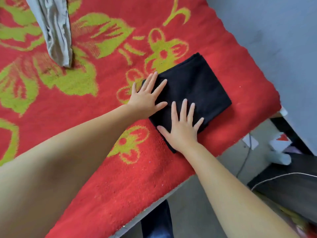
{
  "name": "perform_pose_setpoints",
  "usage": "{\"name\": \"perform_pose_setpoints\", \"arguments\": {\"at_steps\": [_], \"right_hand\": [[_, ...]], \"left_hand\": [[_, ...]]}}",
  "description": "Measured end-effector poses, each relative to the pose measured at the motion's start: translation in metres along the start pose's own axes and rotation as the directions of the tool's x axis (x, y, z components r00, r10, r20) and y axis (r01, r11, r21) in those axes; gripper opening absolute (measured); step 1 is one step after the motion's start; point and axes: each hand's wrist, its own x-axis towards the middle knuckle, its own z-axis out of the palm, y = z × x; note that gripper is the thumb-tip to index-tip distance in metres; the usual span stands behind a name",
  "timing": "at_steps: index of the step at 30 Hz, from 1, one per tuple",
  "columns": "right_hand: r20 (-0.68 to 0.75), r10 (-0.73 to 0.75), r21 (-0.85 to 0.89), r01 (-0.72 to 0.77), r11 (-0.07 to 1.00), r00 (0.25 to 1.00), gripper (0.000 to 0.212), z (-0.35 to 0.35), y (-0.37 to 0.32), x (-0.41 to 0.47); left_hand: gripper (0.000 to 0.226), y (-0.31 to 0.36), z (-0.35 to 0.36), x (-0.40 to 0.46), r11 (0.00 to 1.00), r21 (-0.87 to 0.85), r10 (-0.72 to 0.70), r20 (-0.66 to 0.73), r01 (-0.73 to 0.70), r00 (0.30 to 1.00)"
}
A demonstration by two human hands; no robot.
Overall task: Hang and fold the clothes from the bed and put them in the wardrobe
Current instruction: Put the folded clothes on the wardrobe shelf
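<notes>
2 flat hands — left hand [145, 97], right hand [182, 127] — press the folded black garment [193, 90].

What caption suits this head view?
Both hands, left hand and right hand, press flat on a folded black garment.

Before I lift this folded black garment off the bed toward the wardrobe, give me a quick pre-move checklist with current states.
1. black garment folded into a compact rectangle: ok.
2. left hand flat on its left edge: ok.
3. right hand flat on its near edge: ok.
4. Either hand gripping it for a lift: not ok, fingers straight.
5. Wardrobe path: cannot tell, not in view.
6. Bed finished: not ok, grey garment remains unfolded.
</notes>
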Motion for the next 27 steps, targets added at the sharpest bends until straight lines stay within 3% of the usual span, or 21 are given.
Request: {"name": "perform_pose_setpoints", "arguments": {"at_steps": [3, 8, 11, 13, 15, 16, 18, 20, 23, 27], "right_hand": [[0.009, -0.023, -0.068, 0.023, 0.997, 1.0, 0.108, 0.005, 0.007, 0.0], [0.071, -0.099, -0.196, 0.111, 0.974, 0.993, 0.105, -0.002, 0.017, -0.013], [-0.053, -0.094, -0.22, 0.08, 0.972, 0.994, 0.103, 0.008, 0.024, -0.043], [-0.188, -0.116, -0.221, 0.073, 0.973, 0.975, 0.102, 0.023, 0.024, -0.067], [-0.25, -0.138, -0.228, 0.08, 0.97, 0.958, 0.098, 0.039, 0.019, -0.08], [-0.253, -0.138, -0.248, 0.074, 0.966, 0.958, 0.096, 0.045, 0.016, -0.08], [-0.237, -0.095, -0.287, 0.024, 0.958, 0.967, 0.096, 0.048, 0.01, -0.068], [-0.215, -0.017, -0.289, -0.047, 0.956, 0.976, 0.1, 0.043, 0.009, -0.049], [-0.128, 0.04, -0.269, -0.074, 0.96, 0.991, 0.105, 0.031, 0.011, -0.025], [-0.011, 0.018, -0.209, -0.02, 0.978, 1.0, 0.088, 0.011, 0.013, -0.021]], "left_hand": [[0.082, 0.0, 0.002, 0.001, 0.943, -0.263, -0.221, -0.031, 0.206, 0.975], [0.074, 0.011, 0.012, -0.043, 0.874, -0.352, -0.343, 0.042, 0.335, 0.938], [0.073, 0.031, 0.026, -0.085, 0.783, -0.462, -0.402, 0.134, 0.416, 0.906], [0.07, 0.036, 0.031, -0.102, 0.898, -0.286, -0.355, -0.019, 0.335, 0.935], [0.063, 0.037, 0.035, -0.109, 0.996, -0.034, -0.089, -0.312, 0.082, 0.946], [0.064, 0.038, 0.04, -0.112, 0.993, 0.087, 0.107, -0.381, -0.08, 0.918], [0.079, 0.036, 0.053, -0.12, 0.908, 0.282, 0.377, -0.231, -0.309, 0.897], [0.101, 0.031, 0.06, -0.115, 0.88, 0.371, 0.323, -0.01, -0.296, 0.946], [0.094, 0.035, 0.057, -0.087, 0.882, 0.429, 0.226, -0.024, -0.194, 0.974], [0.071, 0.048, 0.037, -0.068, 0.904, 0.384, 0.192, 0.031, -0.189, 0.981]]}}
